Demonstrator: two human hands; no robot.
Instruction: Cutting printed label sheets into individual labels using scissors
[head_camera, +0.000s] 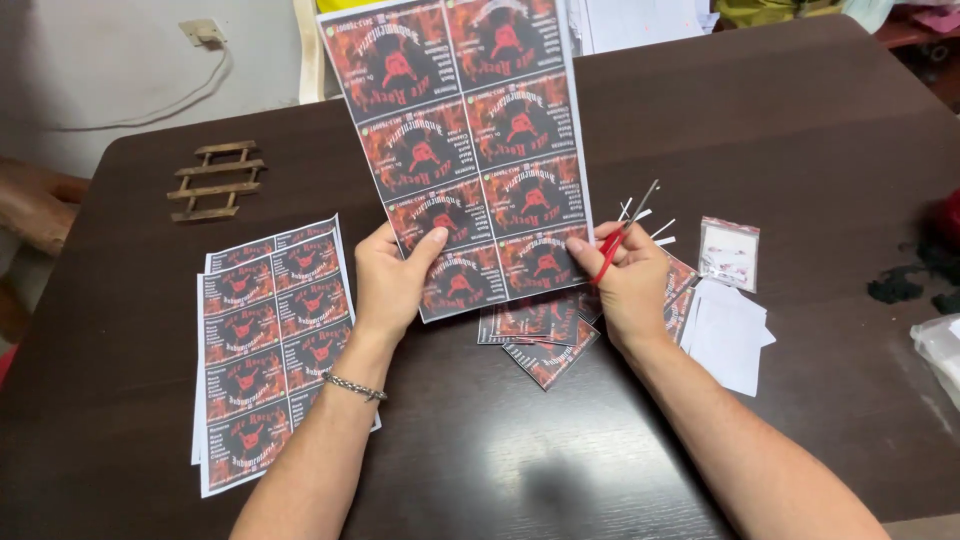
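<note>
Two hands lift our printed label sheet (470, 150) off the surface toward twelve o'clock — left hand (392, 282) pinching its lower edge, right hand (630, 285) gripping it plus red scissors (622, 235) — steadying it.

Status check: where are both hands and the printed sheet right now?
Left hand and right hand hold the sheet up by its bottom edge. Right also grips red scissors. Cut cards lie beneath; nothing blocking.

Glossy printed paper sheet (470, 140); red plastic-handled metal scissors (622, 238); smooth dark counter (800, 140), probably wood; rough wooden trivet (217, 180) far left.
</note>
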